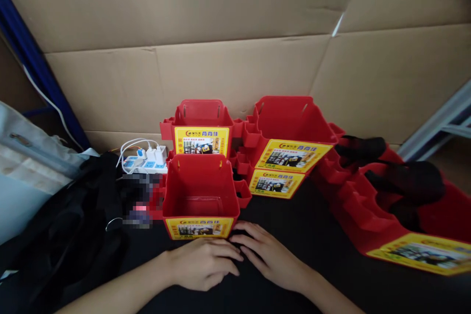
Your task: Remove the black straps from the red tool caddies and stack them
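My left hand (204, 262) and my right hand (268, 255) rest side by side on the black table surface (312, 225), palms down, fingers loosely spread, holding nothing. Just beyond the fingertips stands an empty red plastic bin (200, 196) with a yellow label on its front. A second red bin (201, 127) sits behind it. To the right, a stack of nested red bins (290, 132) leans tilted, its yellow labels facing up.
A long row of nested red bins (368, 211) lies on its side at the right, with black gloves (405, 179) draped over it. A white power strip with plugs (145, 159) sits at the left rear, black bags (69, 225) at the left. Cardboard walls (221, 49) close the back.
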Tool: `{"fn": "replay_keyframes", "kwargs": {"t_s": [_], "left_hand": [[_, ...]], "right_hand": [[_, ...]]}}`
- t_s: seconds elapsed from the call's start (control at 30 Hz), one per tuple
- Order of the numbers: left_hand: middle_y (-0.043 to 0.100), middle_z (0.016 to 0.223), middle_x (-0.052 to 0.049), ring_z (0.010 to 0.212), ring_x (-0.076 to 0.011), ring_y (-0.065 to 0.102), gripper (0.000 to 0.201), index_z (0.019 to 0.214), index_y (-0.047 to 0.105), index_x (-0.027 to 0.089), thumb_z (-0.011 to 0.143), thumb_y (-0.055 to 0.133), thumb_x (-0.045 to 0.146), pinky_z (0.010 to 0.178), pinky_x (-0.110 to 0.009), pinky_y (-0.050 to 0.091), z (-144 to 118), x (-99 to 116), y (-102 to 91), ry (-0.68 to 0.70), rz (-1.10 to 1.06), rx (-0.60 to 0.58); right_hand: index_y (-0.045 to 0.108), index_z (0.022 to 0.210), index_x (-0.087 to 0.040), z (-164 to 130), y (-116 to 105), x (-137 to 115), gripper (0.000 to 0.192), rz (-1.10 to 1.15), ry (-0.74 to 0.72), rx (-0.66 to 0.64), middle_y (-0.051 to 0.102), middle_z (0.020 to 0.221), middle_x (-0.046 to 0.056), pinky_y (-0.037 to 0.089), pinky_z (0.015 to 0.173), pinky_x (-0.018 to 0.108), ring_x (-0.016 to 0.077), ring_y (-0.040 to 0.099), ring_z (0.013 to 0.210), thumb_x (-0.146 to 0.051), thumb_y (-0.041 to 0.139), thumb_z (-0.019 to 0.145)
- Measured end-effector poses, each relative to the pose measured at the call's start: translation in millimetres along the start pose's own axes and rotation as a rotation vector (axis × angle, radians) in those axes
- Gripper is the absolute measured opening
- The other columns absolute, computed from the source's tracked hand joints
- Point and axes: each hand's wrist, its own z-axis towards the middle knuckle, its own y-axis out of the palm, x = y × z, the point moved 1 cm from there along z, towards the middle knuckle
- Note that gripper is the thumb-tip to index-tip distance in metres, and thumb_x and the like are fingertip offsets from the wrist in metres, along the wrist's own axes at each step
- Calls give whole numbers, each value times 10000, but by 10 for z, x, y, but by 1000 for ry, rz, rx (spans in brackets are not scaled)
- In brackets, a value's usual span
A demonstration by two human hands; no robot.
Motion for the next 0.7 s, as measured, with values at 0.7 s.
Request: {"fn": "replay_keyframes", "kwargs": {"t_s": [0.7], "left_hand": [[674, 821, -22, 706, -146, 605, 271, 841, 646, 147, 700, 574, 367, 640, -232, 463, -551, -437, -652, -879, -834, 1381]], "right_hand": [[128, 1421, -152, -108, 137, 260, 760, 64, 177, 123, 290, 1421, 147, 307, 1047, 433, 244, 345, 1270, -484, 461, 823]]}}
